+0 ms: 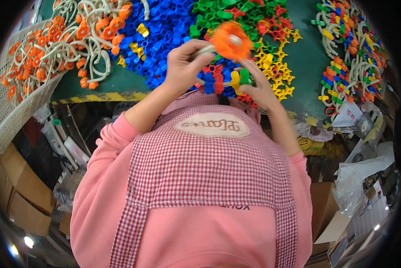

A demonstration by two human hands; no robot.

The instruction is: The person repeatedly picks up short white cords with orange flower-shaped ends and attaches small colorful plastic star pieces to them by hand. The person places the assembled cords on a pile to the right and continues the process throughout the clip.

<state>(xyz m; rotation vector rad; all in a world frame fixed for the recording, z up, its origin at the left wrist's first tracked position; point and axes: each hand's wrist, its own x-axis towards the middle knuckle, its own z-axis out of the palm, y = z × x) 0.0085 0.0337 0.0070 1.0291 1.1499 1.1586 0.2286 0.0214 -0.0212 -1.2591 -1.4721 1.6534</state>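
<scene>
My left hand [184, 68] pinches a pale cord [205, 50] between thumb and fingers. At the cord's end is a large orange plastic piece [232, 41], blurred by motion. Below it runs a row of coloured plastic pieces: a blue piece [208, 83], a red piece [218, 83], a yellow piece [235, 80] and a green piece [245, 77]. A short pale length shows between the red and yellow ones. Fingers and thumb of my right hand [262, 87] close around the green piece, while an index finger reaches up near the orange one.
Heaps of blue pieces [167, 30], green pieces [214, 11] and yellow pieces [282, 75] cover the green table [309, 63]. Corded orange pieces [41, 62] overflow a white plastic basket [29, 104] at left. Strung multicoloured toys [351, 50] lie at right. Cardboard boxes [24, 197] stand below.
</scene>
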